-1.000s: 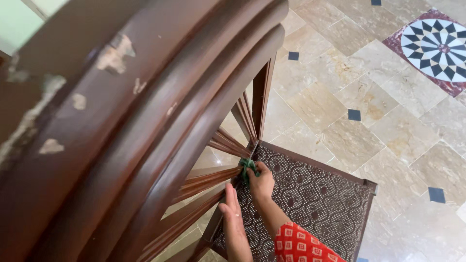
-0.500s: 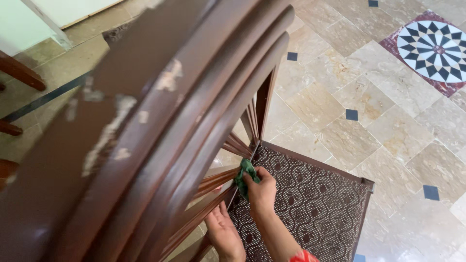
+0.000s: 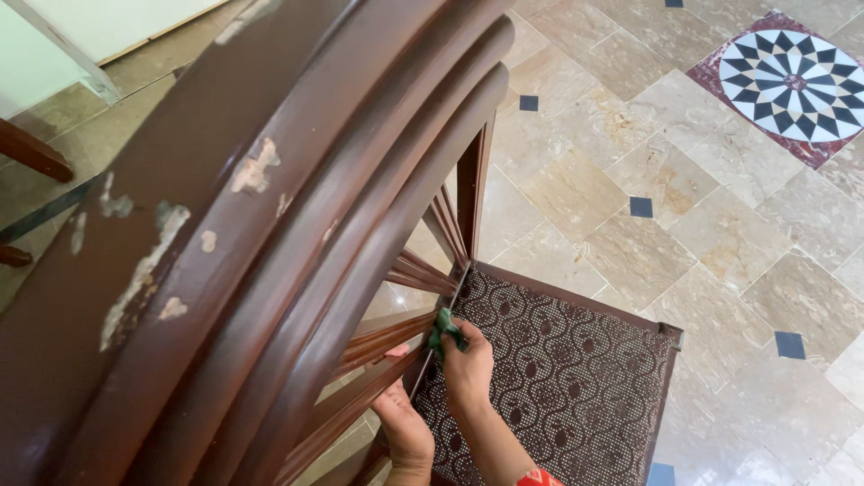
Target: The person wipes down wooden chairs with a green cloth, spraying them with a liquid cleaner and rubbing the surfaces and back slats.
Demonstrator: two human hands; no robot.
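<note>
**Green cloth pressed to chair back slats, both hands at seat's rear edge**

Far left: a bit of pale wall (image 3: pixel 54 36) and a dark wood leg (image 3: pixel 31 151) of some other furniture, over grey-beige floor. Most of the left half is the chair's curved top rail (image 3: pixel 270 207), dark brown w/ ridged grooves and pale chips where the finish has flaked. It's very close to the cam, so slightly soft.

Below the rail, the back slats (image 3: pixel 382 337) fan out toward the seat's rear edge. Left hand (image 3: pixel 402 423) sits low by that edge, just under the slats; fingers reach up behind the lowest slat, partly hidden, so can't tell how tight they curl. Looks like it rests on the frame, holding nothing seen.

Just right of it, right hand (image 3: pixel 468 364) is bunched closed around a small green cloth (image 3: pixel 445 329), fingers curled in, knuckles up. Cloth pokes out above the fist and touches the spot where slats meet the seat frame. Forearm runs down to bottom edge; scrap of red patterned sleeve (image 3: pixel 538 477) shows there.

Right of hands: seat (image 3: pixel 576 369), brown w/ pale dotted wavy pattern, dark wood frame around it. Beyond: beige marble floor tiles (image 3: pixel 648 261) w/ small dark blue square insets; top right corner, a round black-and-white star medallion (image 3: pixel 792 81) set in red stone.
</note>
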